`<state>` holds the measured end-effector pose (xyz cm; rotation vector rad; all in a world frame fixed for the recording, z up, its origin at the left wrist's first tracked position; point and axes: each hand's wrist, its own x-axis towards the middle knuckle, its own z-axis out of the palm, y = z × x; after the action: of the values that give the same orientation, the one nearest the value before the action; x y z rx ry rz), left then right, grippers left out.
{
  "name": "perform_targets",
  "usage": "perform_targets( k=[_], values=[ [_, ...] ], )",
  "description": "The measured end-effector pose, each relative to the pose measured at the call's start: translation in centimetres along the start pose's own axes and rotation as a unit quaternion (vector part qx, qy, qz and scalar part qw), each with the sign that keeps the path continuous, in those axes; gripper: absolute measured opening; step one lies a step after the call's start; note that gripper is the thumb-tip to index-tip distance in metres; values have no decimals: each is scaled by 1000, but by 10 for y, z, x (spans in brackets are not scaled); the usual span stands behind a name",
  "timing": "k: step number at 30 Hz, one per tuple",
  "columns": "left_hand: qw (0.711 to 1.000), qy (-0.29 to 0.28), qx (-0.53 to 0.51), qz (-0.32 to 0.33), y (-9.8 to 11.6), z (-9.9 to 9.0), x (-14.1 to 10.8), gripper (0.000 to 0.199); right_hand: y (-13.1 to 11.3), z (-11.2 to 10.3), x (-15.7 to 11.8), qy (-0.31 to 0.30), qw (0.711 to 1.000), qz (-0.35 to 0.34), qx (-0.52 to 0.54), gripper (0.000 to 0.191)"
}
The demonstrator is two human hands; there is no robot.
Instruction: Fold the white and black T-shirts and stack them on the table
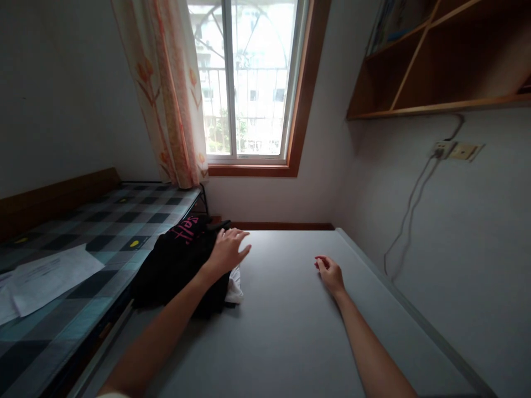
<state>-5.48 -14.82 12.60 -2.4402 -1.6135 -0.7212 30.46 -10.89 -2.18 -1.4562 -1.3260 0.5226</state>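
Reaching over black clothing (172, 268): left hand (227, 250), uncurled

Black cloth (166, 271) (pink lettering (186, 229)); grey table (282, 331); blue-grey checked mattress (136, 213).

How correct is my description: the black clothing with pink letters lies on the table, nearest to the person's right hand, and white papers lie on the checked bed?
One part is wrong: in the head view, the black clothing is nearest to the left hand, not the right hand. The rest is right.
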Motion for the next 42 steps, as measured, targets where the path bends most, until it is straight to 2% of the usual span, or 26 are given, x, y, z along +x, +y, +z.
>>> perform_targets(
  k=[3,5,8,10,15,21,31,42],
  values=[
    [995,-58,-70,45,42,48,1,41,0,-4,0,1,999,-6,-48,45],
    [993,-91,-66,41,57,84,-2,43,-1,-6,0,6,995,-23,-97,47],
    [991,-127,-40,21,63,125,-8,51,-4,-5,-2,15,974,-57,-220,47],
    [989,-142,-32,4,60,138,-12,57,-8,-2,-6,11,949,-53,-311,48],
    [988,-150,-27,-4,54,144,-18,68,-20,6,-14,-72,880,-1,-469,66],
    [988,-155,-21,2,56,147,-22,67,-27,8,-15,-168,840,53,-513,74],
    [988,-156,-15,3,56,145,-23,68,-29,8,-14,-179,834,59,-518,72],
    [987,-159,-27,-3,57,142,-23,67,-26,8,-14,-170,844,57,-506,71]
  ],
)
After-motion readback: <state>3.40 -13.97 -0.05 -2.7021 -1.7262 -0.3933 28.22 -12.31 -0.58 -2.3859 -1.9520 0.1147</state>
